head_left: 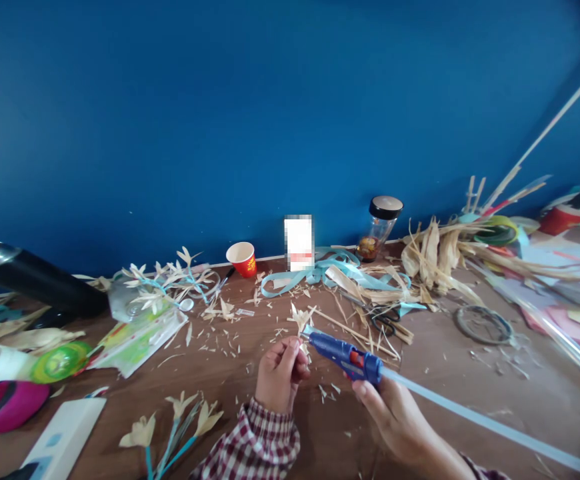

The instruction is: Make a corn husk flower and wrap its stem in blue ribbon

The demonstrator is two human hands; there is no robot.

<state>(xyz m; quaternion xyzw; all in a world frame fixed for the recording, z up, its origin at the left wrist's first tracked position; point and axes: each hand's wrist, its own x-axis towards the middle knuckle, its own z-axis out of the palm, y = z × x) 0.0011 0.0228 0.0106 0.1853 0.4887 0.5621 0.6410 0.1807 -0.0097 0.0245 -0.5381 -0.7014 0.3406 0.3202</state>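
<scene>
Right, everything meets at the left hand (284,373), its thumb and fingers pinched together, apparently on the base of a small pale flower (301,316). That flower sits just beyond the fingertips, on the far side from the wearer, over the middle of the table (330,433). So the left hand is clearly the nearer one to it, with the right hand (395,410) lower and off to the right, wrapped around the handle of a blue glue gun (343,353). Can't tell whether a finger is squeezing the trigger; that side is hidden.

And look at the line of that gun! Its long axis slants across, nozzle (309,331) up and to the left, rear end down and to the right, with a long translucent glue stick (475,412) trailing out behind along much the same slant. The nozzle comes in from the flower's right, right at its base, touching or only just beside; too small to say which.

The flower itself points petals up and away from the wearer, its long axis close to upright, crossing the gun's slant at the tip.
</scene>
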